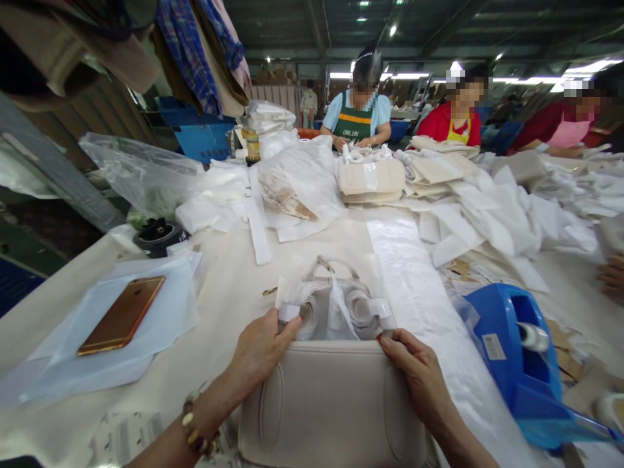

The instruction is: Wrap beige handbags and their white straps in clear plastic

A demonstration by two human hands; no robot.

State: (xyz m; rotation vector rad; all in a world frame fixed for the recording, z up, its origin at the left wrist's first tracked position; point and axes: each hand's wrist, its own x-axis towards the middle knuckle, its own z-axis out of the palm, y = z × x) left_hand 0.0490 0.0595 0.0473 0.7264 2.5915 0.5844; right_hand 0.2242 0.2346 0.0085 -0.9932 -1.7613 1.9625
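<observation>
A factory workshop floor with handbags on a shared bench.
High dark roof beams (314,23) and rows of strip lights (411,76) span a large hall. Workers in a green apron (358,123), a yellow apron (459,130) and a pink apron (571,130) line the far side of the long bench (224,273), which carries a pale handbag (336,403), heaped white wrapping sheets (487,214) and a blue tape dispenser (498,325).

Bright tubes (409,76) glare beneath a dim roof (283,26), while soft, even light reaches my bench (219,273). Wide-angle distortion stretches my view's edges, and pixelation partly masks 3 people (358,122).
</observation>
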